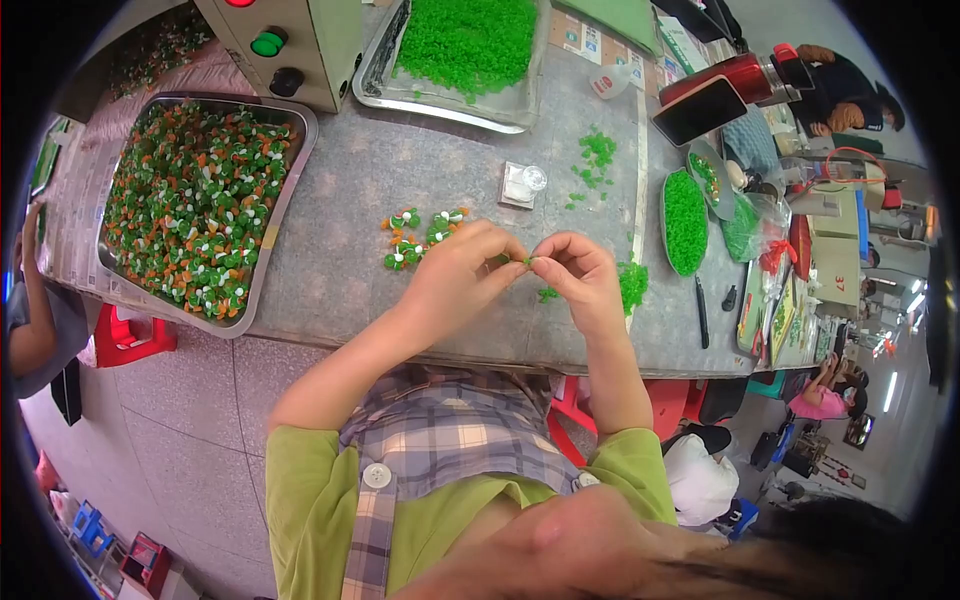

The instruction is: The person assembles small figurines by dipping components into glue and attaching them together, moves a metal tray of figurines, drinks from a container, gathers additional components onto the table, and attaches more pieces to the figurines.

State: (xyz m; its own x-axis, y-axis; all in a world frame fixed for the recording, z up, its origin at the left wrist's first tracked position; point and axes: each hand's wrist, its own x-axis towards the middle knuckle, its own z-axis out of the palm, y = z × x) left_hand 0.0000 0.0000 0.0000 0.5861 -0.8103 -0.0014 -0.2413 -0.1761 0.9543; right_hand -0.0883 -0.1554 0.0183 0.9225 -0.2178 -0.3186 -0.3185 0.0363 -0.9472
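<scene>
My left hand [462,272] and my right hand [582,282] meet over the front part of the table, fingertips almost touching. Both pinch a tiny green plastic piece [528,261], mostly hidden by the fingers. Beside my left hand lie several small green, white and orange plastic pieces [403,252]. Loose green bits [633,286] are heaped just right of my right hand, and more green bits [597,150] are scattered farther back. Beyond the hands stands a small white block with a clear round cap [522,184].
At left, a metal tray [268,250] is piled with green, white and orange pieces, near a machine box [325,50]. Another tray [440,108] at the back holds green bits. Rightward are an oval dish [686,225], a black pen-like tool [702,312], a phone [700,110] and a red flask [722,78].
</scene>
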